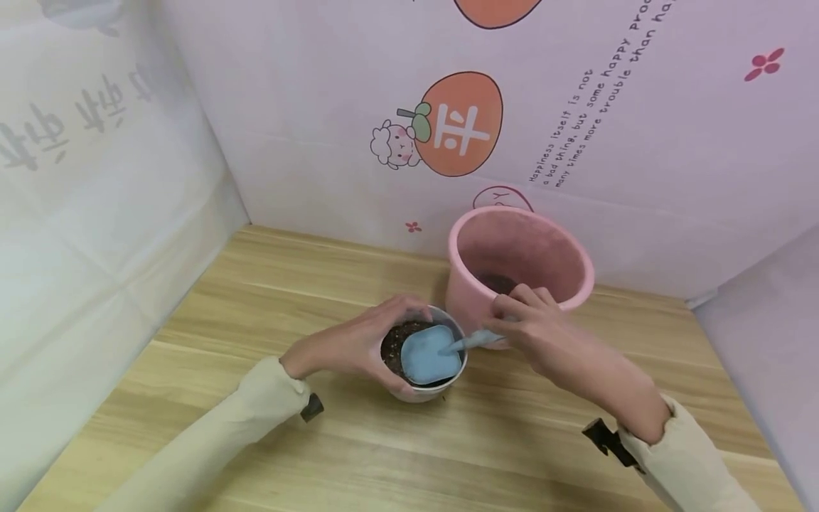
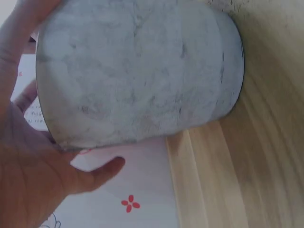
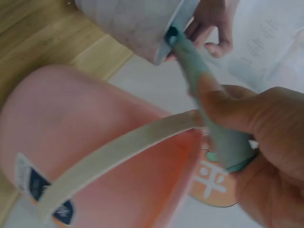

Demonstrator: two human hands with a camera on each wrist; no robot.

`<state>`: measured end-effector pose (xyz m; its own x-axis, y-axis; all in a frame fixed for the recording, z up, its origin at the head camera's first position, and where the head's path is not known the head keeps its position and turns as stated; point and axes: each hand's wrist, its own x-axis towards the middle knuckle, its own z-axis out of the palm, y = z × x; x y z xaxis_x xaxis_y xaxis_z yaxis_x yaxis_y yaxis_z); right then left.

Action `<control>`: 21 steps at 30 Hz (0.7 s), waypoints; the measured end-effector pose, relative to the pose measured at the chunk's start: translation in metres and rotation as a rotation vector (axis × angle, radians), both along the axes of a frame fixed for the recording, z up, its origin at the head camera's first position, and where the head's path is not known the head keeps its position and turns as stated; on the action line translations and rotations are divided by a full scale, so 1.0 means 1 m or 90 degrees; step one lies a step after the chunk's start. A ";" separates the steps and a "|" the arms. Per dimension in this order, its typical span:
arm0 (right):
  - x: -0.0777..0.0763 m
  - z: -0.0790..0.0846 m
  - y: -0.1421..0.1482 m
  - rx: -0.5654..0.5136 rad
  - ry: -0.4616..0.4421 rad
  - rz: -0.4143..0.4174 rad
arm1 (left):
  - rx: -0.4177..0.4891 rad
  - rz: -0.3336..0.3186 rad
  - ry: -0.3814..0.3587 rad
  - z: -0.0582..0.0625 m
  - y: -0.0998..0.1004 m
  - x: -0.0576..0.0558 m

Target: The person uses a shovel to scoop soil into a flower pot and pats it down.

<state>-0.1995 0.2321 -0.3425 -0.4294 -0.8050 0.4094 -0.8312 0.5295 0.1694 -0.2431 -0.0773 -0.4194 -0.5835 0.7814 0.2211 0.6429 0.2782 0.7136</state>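
Note:
A pale grey-white pot (image 1: 417, 395) with dark soil (image 1: 392, 345) in it stands on the wooden table. My left hand (image 1: 365, 343) grips its rim from the left, thumb on the near side and fingers on the far side. In my right hand (image 1: 544, 327) is the handle (image 3: 209, 99) of a blue trowel (image 1: 430, 355), whose blade lies over the soil inside the pot. The left wrist view shows the pot's smudged side wall (image 2: 137, 76) up close.
Behind and right of the pot stands a pink bucket (image 1: 471, 302) with some dark soil at its bottom. A pale carrying handle (image 3: 118, 148) crosses its side. Printed white sheets (image 1: 307, 107) wall the wooden table (image 1: 256, 299) at the back and sides.

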 end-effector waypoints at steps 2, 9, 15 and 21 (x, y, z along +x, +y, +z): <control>0.000 -0.004 0.000 -0.024 0.002 -0.001 | -0.004 -0.013 -0.014 0.001 -0.002 -0.003; 0.011 -0.026 -0.011 -0.073 0.014 -0.038 | -0.022 -0.027 -0.026 0.005 -0.005 -0.004; 0.018 -0.038 -0.017 -0.086 -0.004 -0.058 | 0.000 -0.047 -0.036 0.007 -0.004 -0.004; 0.017 -0.040 -0.017 -0.108 -0.009 -0.054 | 0.028 -0.042 -0.025 0.001 -0.006 -0.005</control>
